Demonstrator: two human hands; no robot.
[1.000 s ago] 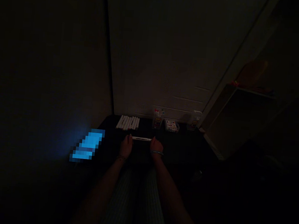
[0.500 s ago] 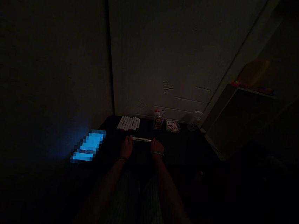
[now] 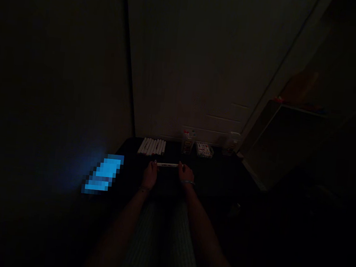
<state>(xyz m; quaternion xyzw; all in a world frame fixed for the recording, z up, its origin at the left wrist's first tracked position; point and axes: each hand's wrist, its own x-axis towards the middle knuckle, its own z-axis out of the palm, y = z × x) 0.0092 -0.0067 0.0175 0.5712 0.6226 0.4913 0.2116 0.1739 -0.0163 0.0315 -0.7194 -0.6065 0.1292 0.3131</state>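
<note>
A white marker (image 3: 168, 165) with dark print lies level between my two hands, above the dark table (image 3: 218, 177). My left hand (image 3: 150, 175) is closed on its left end. Its right end is gripped by my right hand (image 3: 186, 175), which has a light band at the wrist. Just beyond my left hand, several white markers (image 3: 152, 146) lie side by side in a row. Beyond my right hand stands a clear case (image 3: 187, 144) with red-capped markers in it. The dim light hides the finer finger detail.
A printed box (image 3: 204, 149) sits at the table's back, with a clear container (image 3: 232, 143) farther right. Left of the table glows a blurred blue screen (image 3: 103, 174). A shelf unit (image 3: 300, 137) stands at the right, and a wall (image 3: 199, 68) rises behind.
My right thumb has come up along the marker's right end, where the hand looked more like a fist before. The view has shifted slightly and grown darker.
</note>
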